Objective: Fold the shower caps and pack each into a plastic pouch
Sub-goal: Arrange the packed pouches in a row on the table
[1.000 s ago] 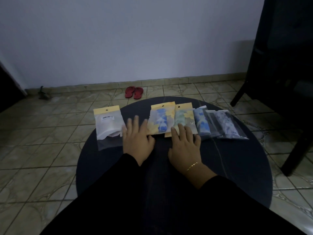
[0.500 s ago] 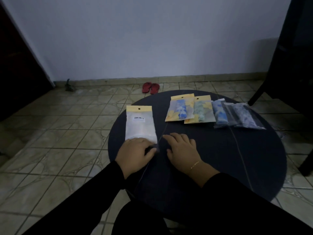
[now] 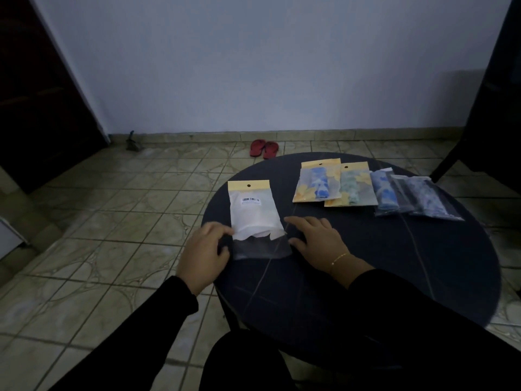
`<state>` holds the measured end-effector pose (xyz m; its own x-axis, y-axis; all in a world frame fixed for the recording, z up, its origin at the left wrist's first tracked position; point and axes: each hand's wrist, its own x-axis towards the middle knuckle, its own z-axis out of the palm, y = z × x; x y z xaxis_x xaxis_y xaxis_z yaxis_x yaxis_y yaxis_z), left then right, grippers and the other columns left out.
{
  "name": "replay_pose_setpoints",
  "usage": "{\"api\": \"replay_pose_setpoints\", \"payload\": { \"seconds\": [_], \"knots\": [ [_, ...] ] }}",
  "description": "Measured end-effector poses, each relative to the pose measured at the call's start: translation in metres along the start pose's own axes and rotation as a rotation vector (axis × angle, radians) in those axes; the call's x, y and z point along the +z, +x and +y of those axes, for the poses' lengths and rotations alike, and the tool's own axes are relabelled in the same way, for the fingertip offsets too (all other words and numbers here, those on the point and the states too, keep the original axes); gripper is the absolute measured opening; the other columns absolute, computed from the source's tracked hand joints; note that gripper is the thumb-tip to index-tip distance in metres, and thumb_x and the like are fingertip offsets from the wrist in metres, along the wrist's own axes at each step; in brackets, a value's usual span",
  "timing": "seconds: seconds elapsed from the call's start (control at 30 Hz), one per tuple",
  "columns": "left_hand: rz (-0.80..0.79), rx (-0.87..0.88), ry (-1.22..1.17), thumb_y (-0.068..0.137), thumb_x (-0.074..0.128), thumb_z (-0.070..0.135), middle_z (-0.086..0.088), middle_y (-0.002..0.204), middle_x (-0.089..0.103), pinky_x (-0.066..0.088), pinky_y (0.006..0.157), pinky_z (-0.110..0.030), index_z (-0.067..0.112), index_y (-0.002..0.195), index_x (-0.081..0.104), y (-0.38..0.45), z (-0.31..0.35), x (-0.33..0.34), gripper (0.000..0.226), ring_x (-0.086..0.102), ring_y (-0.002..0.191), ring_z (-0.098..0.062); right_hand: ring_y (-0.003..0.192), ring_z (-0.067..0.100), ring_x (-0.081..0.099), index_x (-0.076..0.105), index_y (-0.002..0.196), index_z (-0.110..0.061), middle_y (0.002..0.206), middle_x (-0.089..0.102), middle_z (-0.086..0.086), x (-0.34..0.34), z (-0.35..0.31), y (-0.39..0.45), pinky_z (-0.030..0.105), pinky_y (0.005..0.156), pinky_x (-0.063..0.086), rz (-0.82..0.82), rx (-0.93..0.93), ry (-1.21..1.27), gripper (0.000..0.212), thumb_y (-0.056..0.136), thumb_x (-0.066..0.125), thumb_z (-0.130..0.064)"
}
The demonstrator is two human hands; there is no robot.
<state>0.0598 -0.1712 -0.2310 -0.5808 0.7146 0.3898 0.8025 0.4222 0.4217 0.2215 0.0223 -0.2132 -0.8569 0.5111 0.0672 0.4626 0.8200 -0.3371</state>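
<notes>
- Now, both hands are down at the near-left edge of the round dark table (image 3: 366, 277), one on either side of a clear plastic pouch with a yellow header card and a white cap inside (image 3: 255, 213).
- Left hand (image 3: 204, 253) sits at the pouch's lower left corner — fingers curled in at the edge, and whether they pinch the plastic or only touch it, I cannot tell.
- Right hand (image 3: 315, 239) lies flat with fingers straight and relaxed, gripping nothing, its fingertips touching the pouch's right edge; a thin gold bracelet (image 3: 339, 256) shows at the wrist.
- That pouch lies flat, header away from the person, a barcode sticker near the top, its lower part clear and unfilled.
- Further back on the table, a row of filled pouches, overlapping one another: a yellow-headed pouch with a blue patterned cap (image 3: 318, 182), a yellow-headed pouch with a green cap (image 3: 353, 186), a clear pouch with a blue-and-white cap (image 3: 384, 194) and a clear pouch with a dark patterned cap (image 3: 428, 197).
- Over on the tiled floor by the wall — a pair of red flip-flops (image 3: 264, 148).
</notes>
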Motion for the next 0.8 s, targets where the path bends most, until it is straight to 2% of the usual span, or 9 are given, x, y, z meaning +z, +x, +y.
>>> {"api": "replay_pose_setpoints", "payload": {
  "seconds": [0.07,0.13,0.3,0.43,0.57,0.7,0.8],
  "knots": [
    [-0.003,-0.004,-0.015,0.078,0.068,0.007,0.007,0.108,0.053,0.045,0.087,-0.03,0.019,0.106,0.065,-0.001,-0.004,0.004,0.031,0.054,0.1,-0.017,0.122,0.024,0.039,0.037,0.137,-0.041,0.138,0.042,-0.002,0.0,0.0,0.005,0.039,0.099,0.04,0.006,-0.017,0.02,0.047,0.092,0.052,-0.038],
    [0.018,-0.024,-0.041,0.08,0.072,0.017,0.012,0.108,0.047,0.042,0.089,-0.027,0.02,0.108,0.067,0.002,-0.001,0.007,0.029,0.052,0.103,-0.014,0.12,0.024,0.041,0.045,0.131,-0.038,0.135,0.044,-0.002,0.002,0.0,0.009,0.04,0.098,0.04,0.012,-0.032,0.048,0.042,0.09,0.055,-0.036],
    [0.026,-0.103,-0.157,0.08,0.073,0.029,0.008,0.107,0.047,0.038,0.091,-0.024,0.02,0.093,0.074,0.014,-0.001,0.013,0.016,0.049,0.105,-0.011,0.115,0.022,0.047,0.064,0.114,-0.028,0.125,0.051,-0.001,0.004,-0.002,0.016,0.037,0.095,0.041,0.081,-0.062,0.161,0.026,0.09,0.057,-0.034],
    [0.02,-0.164,-0.149,0.08,0.072,0.036,0.008,0.101,0.049,0.04,0.092,-0.028,0.018,0.082,0.075,0.014,-0.009,0.015,0.019,0.05,0.103,-0.012,0.115,0.019,0.042,0.063,0.115,-0.028,0.128,0.048,-0.005,0.007,-0.004,0.016,0.032,0.09,0.033,0.073,-0.028,0.058,0.027,0.095,0.047,-0.036],
    [-0.043,-0.33,-0.201,0.075,0.071,0.054,0.013,0.101,0.048,0.033,0.102,-0.039,0.04,0.065,0.066,0.012,-0.013,0.013,0.018,0.047,0.109,-0.012,0.123,0.017,0.03,0.063,0.114,-0.03,0.133,0.041,-0.008,0.009,-0.011,0.013,0.032,0.092,0.024,-0.006,0.024,0.037,0.03,0.097,0.042,-0.041],
    [-0.16,-0.458,-0.128,0.08,0.061,0.06,0.016,0.113,0.043,0.018,0.1,-0.033,0.039,0.078,0.069,0.011,-0.003,0.005,0.023,0.032,0.118,-0.008,0.126,0.017,0.026,0.063,0.115,-0.028,0.132,0.038,-0.008,0.008,-0.015,0.01,0.034,0.097,0.022,-0.058,0.082,0.053,0.031,0.097,0.039,-0.038],
    [-0.181,-0.495,-0.082,0.085,0.054,0.06,0.017,0.113,0.039,0.016,0.1,-0.034,0.037,0.081,0.067,0.011,0.007,0.007,0.027,0.027,0.123,-0.01,0.125,0.016,0.027,0.062,0.117,-0.027,0.131,0.039,-0.007,0.006,-0.018,0.008,0.035,0.097,0.022,-0.075,0.121,0.067,0.034,0.098,0.035,-0.035]
  ]
}}
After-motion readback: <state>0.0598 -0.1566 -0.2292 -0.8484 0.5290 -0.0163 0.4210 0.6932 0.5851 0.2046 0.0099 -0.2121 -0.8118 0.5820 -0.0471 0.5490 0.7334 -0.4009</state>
